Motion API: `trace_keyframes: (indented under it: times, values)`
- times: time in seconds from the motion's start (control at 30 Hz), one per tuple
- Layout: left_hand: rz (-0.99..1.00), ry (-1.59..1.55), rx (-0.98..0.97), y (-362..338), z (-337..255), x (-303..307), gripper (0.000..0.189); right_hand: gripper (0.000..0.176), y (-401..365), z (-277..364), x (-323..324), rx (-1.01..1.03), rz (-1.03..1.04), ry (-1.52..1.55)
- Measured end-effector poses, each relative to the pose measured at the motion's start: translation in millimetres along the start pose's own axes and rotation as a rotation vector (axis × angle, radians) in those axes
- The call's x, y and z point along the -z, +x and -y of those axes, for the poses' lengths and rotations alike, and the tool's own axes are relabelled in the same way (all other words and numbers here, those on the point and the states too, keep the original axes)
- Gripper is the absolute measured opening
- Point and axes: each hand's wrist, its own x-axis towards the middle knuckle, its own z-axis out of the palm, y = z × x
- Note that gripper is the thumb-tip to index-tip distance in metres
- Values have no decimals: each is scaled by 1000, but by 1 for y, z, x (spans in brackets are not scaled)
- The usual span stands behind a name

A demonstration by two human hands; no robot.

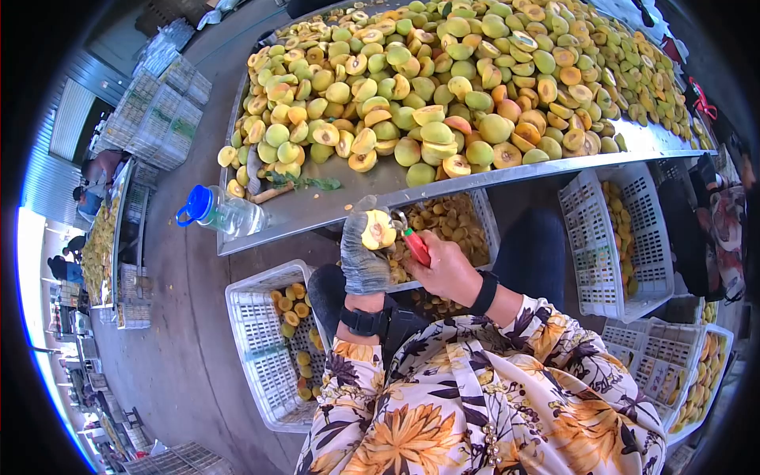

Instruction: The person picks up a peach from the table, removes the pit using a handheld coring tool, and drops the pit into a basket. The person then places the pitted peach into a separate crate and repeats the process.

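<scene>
My left hand (365, 255), in a grey work glove, is closed on a halved yellow fruit (378, 229), its cut face and brown centre showing. Bare and wrapped round a red and green handle, my right hand (448, 269) holds a small pitting tool (416, 246) whose metal end is beside the fruit. Both hands are just in front of the metal table's edge (475, 177). Beneath them is a crate (484, 222) of fruit pieces. Many halved and whole fruits (431, 131) are heaped on the table beyond.
A water bottle with a blue cap (229, 215) lies at the table's left corner. White crates holding fruit stand at left (237, 317) and right (586, 269). Stacked crates (150, 119), another fruit table (119, 229) and people are at far left; a person sits at right.
</scene>
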Motion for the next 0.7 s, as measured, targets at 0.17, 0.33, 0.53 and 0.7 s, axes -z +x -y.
trace_keyframes:
  times: [0.17, 0.33, 0.53, 0.7]
  values:
    - [8, 117, -68, -1, 17, -13, 47, 25, -3, -12, -9, 7, 46, 28]
    - [51, 186, -94, -3, 28, -16, 45, 24, -10, -18, -12, -16, 12, 30]
    - [13, 230, -61, 0, 33, -22, 38, 23, -17, -14, -11, -84, 29, 46]
    - [99, -7, 370, 14, 19, -10, 29, 23, -13, -28, -12, -64, 131, -36]
